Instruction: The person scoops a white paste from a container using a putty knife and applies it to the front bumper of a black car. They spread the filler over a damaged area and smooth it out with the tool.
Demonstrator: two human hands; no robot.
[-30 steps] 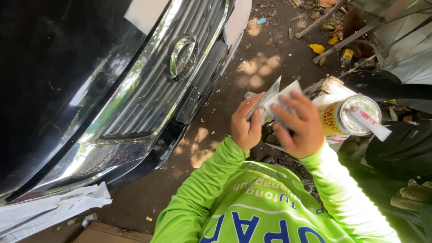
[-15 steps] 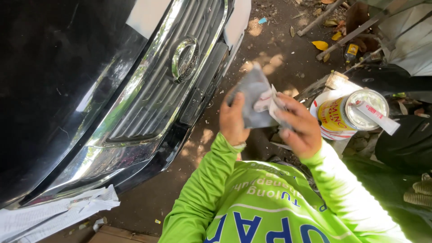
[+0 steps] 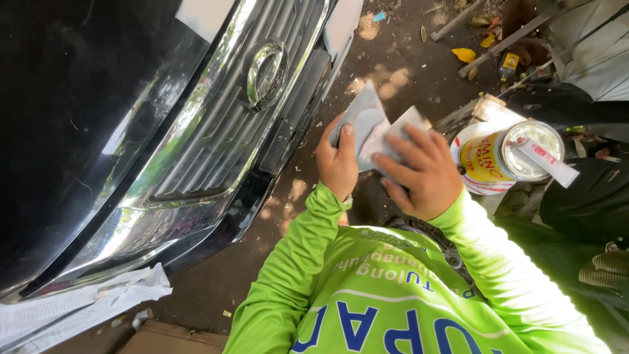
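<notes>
Both my hands hold a grey sheet of sandpaper [image 3: 367,124] in front of me, over the dirt ground. My left hand [image 3: 337,164] pinches its left side with the thumb on top. My right hand [image 3: 419,174] grips the right side, fingers spread over a folded flap. I wear bright green long sleeves [image 3: 393,288]. The black car front with its chrome grille [image 3: 223,124] is just left of my hands.
A yellow tin can [image 3: 488,157] with a stir stick [image 3: 547,160] across its open top stands right of my hands. Crumpled masking paper [image 3: 78,308] lies under the car's bumper. Sticks, leaves and litter [image 3: 485,33] lie on the ground at the top right.
The sandpaper has been turned and folded between my hands, and both hands have shifted slightly toward the car and lower in view.
</notes>
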